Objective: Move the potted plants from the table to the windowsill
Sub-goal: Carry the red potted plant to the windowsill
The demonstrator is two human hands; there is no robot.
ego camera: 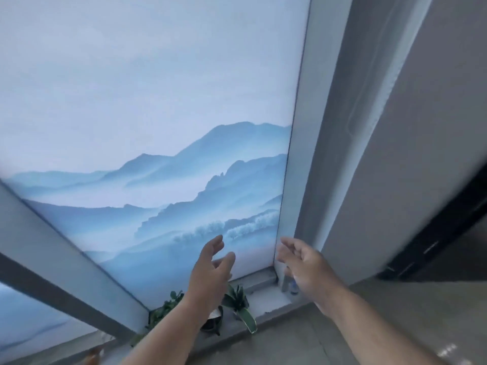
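From the head camera, both hands are raised in front of a blind (147, 133) printed with blue misty mountains, and both are empty. The left hand (210, 275) has its fingers loosely spread and slightly curled, palm turned to the right, gripping nothing. The right hand (303, 267) mirrors it, palm turned to the left with fingers apart and relaxed; the two hands stand well apart, facing each other across a gap. Below and beyond the left hand, partly hidden by its wrist and forearm, potted plants sit on the grey sill (263, 299). One, a plant (238, 299) with thick pointed leaves, shows just right of the left wrist, with one long striped leaf drooping over the sill's front edge. A dark pot (214, 318) with a pale top lies under the left forearm, touching or nearly touching that plant; which leaves belong to it cannot be told. A small-leaved plant (167, 308) shows to the left of the left forearm, near the corner where the slanting frame (66, 259) meets the sill. Under the right hand, at the sill's far right corner, stands a small clear bottle (288, 281), blurred and half covered by the fingers. Right of the right hand rises a grey wall (395, 154).
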